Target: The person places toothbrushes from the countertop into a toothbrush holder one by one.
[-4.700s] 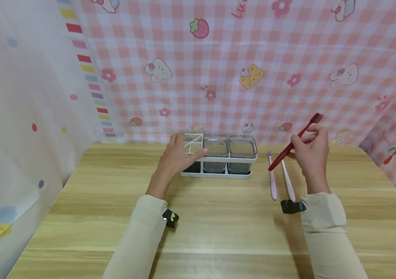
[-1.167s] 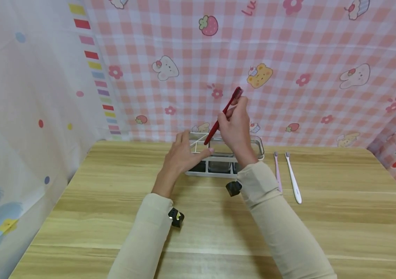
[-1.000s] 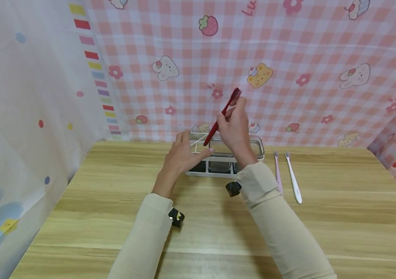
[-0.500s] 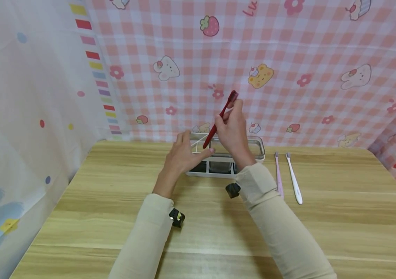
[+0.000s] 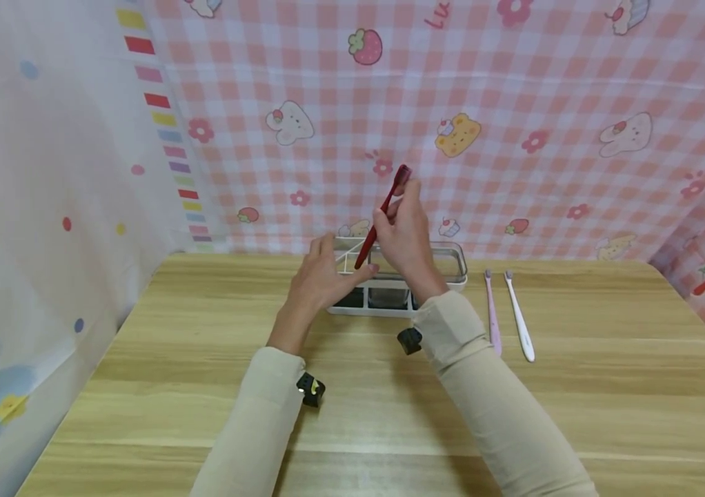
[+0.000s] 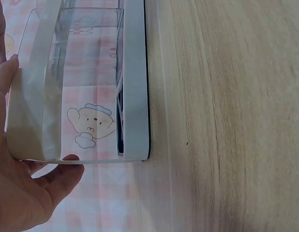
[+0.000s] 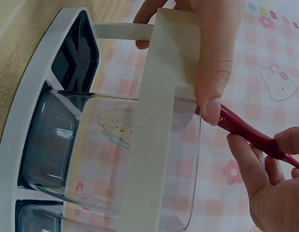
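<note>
My left hand (image 5: 318, 279) grips the left end of a white toothbrush holder (image 5: 383, 313), thumb along its front and fingers behind. That end has a top divided by thin white bars, and clear cups (image 7: 50, 140) sit in the other compartments. With thumb and fingertips, my right hand (image 5: 407, 238) pinches a red toothbrush (image 5: 372, 238), tilted with its bristle head up. In the head view its handle end overlaps the boundary between the divided section and the middle cup. In the right wrist view, my left thumb hides the tip of the red handle.
To the right of the holder, a pink toothbrush (image 5: 492, 307) and a white toothbrush (image 5: 519, 317) lie side by side on the wooden table (image 5: 352, 428). My right sleeve comes close to the pink one. A pink checked cloth (image 5: 328, 90) hangs behind the table.
My right hand has carried the red toothbrush left from above the other toothbrushes to the holder. Over the last second it has dropped slightly and shifted left. My left hand keeps its place.
</note>
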Demonstrator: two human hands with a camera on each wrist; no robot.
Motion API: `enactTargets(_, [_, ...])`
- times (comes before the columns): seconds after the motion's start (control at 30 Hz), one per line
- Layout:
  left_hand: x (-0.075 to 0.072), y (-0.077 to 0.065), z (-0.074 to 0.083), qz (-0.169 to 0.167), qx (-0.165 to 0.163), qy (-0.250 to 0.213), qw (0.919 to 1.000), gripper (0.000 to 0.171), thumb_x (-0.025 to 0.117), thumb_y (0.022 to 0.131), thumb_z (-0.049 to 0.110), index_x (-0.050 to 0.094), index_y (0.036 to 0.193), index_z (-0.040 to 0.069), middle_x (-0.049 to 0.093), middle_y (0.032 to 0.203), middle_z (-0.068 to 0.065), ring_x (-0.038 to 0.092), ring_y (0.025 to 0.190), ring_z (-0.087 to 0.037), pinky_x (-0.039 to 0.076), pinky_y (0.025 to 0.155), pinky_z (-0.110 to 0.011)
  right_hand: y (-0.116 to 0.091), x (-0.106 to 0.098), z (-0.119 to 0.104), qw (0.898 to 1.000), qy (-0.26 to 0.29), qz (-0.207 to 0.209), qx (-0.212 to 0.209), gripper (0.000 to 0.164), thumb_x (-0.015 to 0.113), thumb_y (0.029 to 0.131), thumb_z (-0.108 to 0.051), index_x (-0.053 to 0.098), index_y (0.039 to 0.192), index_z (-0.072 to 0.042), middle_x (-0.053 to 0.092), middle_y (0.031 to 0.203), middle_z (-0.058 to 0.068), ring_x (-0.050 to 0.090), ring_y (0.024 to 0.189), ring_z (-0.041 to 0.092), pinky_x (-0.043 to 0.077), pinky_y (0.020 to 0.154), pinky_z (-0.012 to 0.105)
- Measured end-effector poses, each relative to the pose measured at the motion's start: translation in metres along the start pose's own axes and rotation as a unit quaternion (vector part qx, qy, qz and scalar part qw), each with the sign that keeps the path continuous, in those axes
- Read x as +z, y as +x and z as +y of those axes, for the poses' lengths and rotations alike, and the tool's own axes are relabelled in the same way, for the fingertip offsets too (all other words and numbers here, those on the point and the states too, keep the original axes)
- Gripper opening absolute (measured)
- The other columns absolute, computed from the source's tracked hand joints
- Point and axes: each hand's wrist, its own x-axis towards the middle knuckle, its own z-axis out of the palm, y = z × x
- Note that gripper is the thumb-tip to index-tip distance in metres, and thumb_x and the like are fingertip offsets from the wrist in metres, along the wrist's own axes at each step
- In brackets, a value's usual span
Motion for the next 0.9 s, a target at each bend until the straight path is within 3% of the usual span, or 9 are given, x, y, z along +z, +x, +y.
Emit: enactTargets(0.9, [-0.0012,-0.0007,0.0003,0.001,0.0,0.001,1.0,0.118,0.058,0.079,0.083,0.018,0.161,0.007,0.027,0.16,-0.016,0.044,0.134,-0.04,0.044,0.102,-0.06,-0.0046,0.0051,0.0074,0.999,-0.02,-0.02,-0.021,0.035,0.06,0.1,-0.004,0.038,0.127,0.001,0.054,0.094,0.015,0.056,0.078,0.026,0.052,0.066,0.037])
